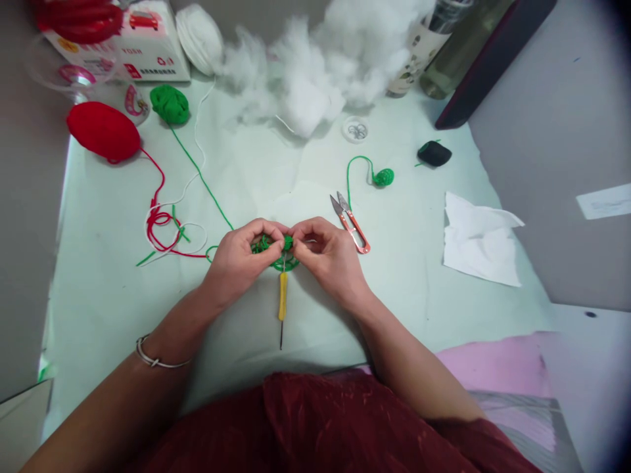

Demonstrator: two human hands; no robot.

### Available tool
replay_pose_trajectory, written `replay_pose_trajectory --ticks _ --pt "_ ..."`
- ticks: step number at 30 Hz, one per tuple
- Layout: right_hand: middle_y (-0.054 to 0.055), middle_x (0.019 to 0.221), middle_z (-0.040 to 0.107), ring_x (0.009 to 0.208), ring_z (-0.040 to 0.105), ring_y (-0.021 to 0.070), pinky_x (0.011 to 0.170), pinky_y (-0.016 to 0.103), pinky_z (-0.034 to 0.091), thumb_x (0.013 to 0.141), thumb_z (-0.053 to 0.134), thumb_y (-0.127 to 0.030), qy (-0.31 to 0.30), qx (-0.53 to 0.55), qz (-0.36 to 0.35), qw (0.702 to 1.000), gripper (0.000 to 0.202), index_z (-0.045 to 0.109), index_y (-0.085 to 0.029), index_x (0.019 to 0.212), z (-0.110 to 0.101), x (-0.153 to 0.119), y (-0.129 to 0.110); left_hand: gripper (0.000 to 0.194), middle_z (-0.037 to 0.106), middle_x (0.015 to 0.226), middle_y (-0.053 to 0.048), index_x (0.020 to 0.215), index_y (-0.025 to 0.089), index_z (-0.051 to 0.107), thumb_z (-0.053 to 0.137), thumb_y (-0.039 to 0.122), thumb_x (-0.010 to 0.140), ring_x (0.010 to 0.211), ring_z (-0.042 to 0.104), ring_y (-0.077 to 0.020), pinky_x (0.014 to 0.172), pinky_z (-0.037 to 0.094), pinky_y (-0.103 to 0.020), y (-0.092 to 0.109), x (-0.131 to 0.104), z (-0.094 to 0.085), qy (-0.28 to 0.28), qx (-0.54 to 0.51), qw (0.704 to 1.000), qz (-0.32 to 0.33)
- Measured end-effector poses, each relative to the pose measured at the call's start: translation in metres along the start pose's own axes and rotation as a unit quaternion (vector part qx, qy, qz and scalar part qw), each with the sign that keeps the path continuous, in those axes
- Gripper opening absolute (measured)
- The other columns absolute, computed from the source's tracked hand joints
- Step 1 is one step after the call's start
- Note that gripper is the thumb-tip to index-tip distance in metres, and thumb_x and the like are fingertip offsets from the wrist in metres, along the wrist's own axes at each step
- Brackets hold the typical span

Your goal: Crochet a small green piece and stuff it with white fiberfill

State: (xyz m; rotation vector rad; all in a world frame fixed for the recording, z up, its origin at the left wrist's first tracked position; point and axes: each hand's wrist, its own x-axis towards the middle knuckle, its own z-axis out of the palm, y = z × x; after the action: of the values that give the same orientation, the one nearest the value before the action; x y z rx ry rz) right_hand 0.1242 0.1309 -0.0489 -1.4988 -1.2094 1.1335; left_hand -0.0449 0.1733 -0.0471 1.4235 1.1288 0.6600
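Both my hands meet over a small green crochet piece [284,263] at the middle of the table. My left hand [249,253] pinches its left side between thumb and fingers. With thumb and forefinger my right hand [329,257] grips its right side. A crochet hook [282,295] with a yellow handle points toward me from under the piece; its upper end is hidden by the work. Green yarn runs from beside my left hand up to a green yarn ball [169,104]. Orange-handled thread snips [351,223] lie just right of my right hand, blades apart.
At the left lie a red yarn ball [103,131] and tangled red yarn strands [160,223]. White stuffing [310,72] is heaped at the back beside a white yarn ball [200,39]. To the right are a small green crocheted piece [383,177], a black object [434,153] and a tissue [480,240].
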Motion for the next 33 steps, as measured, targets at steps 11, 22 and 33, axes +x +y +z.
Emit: replay_pose_trajectory --ticks 11,22,33 --pt "0.003 0.091 0.065 0.074 0.06 0.0126 0.065 0.028 0.051 0.084 0.064 -0.018 0.023 -0.103 -0.072 0.992 0.007 0.067 -0.021 0.078 -0.002 -0.001 -0.006 0.012 0.074 0.092 -0.002 0.086 0.019 0.063 0.073 0.024 0.082 0.084 0.07 -0.0156 0.083 0.056 -0.029 -0.004 0.002 0.0 -0.047 -0.118 0.991 -0.049" --pt "0.001 0.092 0.062 0.072 0.065 0.0125 0.066 0.029 0.057 0.085 0.066 -0.021 -0.005 0.0 -0.026 1.0 0.005 0.065 -0.02 0.081 -0.001 -0.001 -0.007 0.012 0.067 0.082 0.004 0.091 0.02 0.067 0.076 0.018 0.083 0.074 0.069 -0.0112 0.074 0.057 -0.023 -0.013 0.004 0.001 -0.052 -0.221 0.974 -0.013" --pt "0.001 0.089 0.063 0.076 0.063 0.0127 0.07 0.029 0.055 0.086 0.064 -0.019 -0.002 -0.041 -0.042 0.998 0.007 0.065 -0.02 0.08 -0.002 -0.002 -0.009 0.016 0.075 0.087 -0.001 0.089 0.02 0.072 0.082 0.031 0.083 0.083 0.073 -0.0165 0.083 0.058 -0.028 -0.004 -0.001 0.001 -0.039 -0.193 0.978 -0.066"
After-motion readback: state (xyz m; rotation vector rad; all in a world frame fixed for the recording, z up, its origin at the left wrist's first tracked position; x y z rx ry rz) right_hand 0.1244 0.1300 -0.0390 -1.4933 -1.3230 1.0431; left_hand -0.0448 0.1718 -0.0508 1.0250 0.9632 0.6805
